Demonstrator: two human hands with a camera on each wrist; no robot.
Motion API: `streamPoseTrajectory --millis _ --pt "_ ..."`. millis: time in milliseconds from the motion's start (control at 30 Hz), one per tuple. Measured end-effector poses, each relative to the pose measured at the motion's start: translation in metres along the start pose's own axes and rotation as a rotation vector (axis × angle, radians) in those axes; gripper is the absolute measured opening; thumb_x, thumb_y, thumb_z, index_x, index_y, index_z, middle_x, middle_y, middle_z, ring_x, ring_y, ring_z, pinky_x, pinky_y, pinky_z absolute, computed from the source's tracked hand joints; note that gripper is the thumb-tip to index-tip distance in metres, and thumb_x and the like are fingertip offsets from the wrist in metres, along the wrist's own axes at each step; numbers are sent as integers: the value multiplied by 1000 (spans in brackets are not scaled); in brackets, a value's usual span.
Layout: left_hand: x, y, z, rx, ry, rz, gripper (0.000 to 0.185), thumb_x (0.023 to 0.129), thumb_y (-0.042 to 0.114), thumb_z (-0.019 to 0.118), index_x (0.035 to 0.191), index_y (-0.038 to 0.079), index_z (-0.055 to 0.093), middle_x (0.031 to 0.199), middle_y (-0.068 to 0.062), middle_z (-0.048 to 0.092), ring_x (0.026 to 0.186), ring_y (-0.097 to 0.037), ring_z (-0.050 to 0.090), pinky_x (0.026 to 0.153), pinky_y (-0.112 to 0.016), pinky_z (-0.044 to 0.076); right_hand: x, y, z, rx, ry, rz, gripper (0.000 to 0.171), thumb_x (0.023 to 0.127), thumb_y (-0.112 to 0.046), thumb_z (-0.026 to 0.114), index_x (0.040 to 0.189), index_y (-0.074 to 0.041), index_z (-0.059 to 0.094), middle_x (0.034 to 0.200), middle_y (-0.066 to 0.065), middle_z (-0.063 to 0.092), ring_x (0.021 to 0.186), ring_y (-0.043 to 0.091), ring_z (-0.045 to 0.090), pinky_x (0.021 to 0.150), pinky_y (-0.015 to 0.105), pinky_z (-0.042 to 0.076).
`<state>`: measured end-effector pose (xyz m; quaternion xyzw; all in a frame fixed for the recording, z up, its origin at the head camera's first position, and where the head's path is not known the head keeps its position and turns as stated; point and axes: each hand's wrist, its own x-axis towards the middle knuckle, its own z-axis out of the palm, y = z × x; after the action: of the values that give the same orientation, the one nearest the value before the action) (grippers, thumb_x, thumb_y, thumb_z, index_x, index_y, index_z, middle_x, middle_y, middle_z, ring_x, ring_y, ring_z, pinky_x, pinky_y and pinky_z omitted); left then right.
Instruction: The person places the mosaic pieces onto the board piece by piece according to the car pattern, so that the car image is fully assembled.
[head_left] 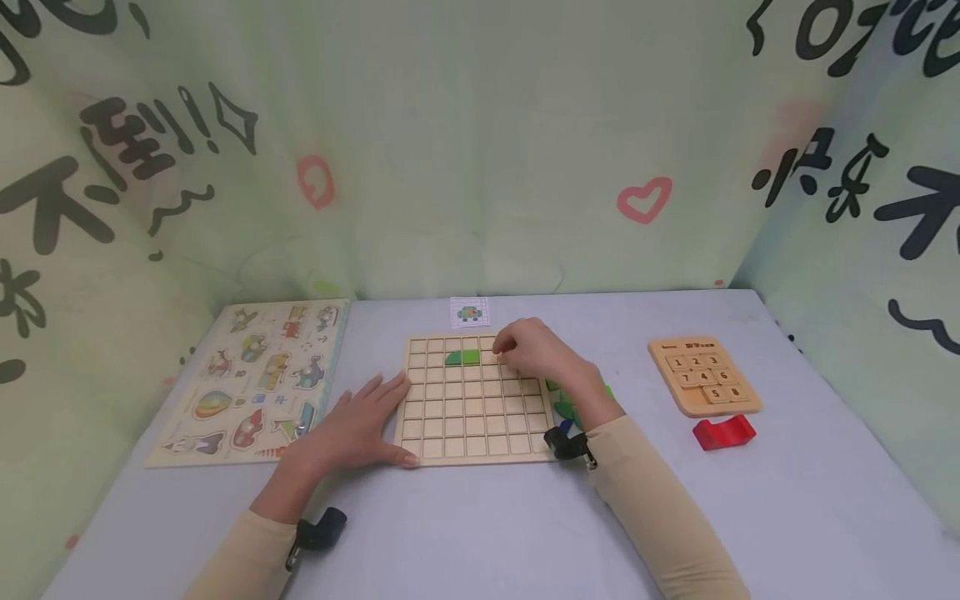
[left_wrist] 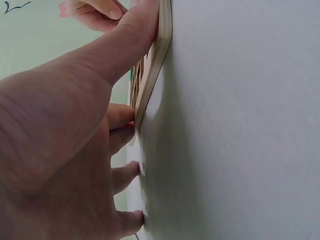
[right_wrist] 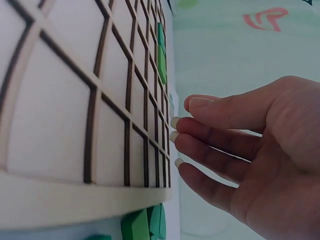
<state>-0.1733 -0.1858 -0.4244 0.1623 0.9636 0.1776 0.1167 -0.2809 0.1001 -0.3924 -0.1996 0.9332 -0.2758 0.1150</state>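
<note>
**Two hands at a wooden grid board**

On the pale table, a wooden grid board (head_left: 474, 400) lies flat in front of the person. The left hand (head_left: 358, 425) rests spread beside the board's left edge, fingers straight, thumb pressed along the near corner; it holds nothing. The left wrist view shows only the board's thin edge (left_wrist: 159, 60) against the thumb.

The right hand (head_left: 534, 350) hovers over the board's far right cells, fingers loosely extended. In the right wrist view its fingertips (right_wrist: 176, 136) sit just off the grid, with nothing visibly held between them; the head view hides the underside of the fingers.

Two green pieces (head_left: 462, 357) sit in the second row. More green pieces (head_left: 564, 407) lie just right of the board, mostly hidden by the right forearm.

Farther off are an animal-and-vehicle puzzle board (head_left: 258, 379), a small pattern card (head_left: 469, 313) with its picture too small to read, a number slide puzzle (head_left: 703, 375) and a red block (head_left: 723, 432).
</note>
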Motion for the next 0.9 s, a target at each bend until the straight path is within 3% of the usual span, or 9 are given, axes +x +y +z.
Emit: streamPoseTrajectory --millis 600,900 --pt "-1 1 -2 1 4 9 119 67 66 80 157 9 27 166 -6 24 153 -41 17 117 -72 15 -14 34 -25 16 66 84 27 92 -4 61 116 -2 71 115 15 70 100 26 61 88 40 56" --pt "-1 -1 0 -2 10 14 119 66 66 80 157 10 27 166 -5 24 153 -42 17 117 -73 16 -12 46 -25 -16 102 150 36 89 2 56 124 0 68 121 19 63 101 28 54 88 41 53"
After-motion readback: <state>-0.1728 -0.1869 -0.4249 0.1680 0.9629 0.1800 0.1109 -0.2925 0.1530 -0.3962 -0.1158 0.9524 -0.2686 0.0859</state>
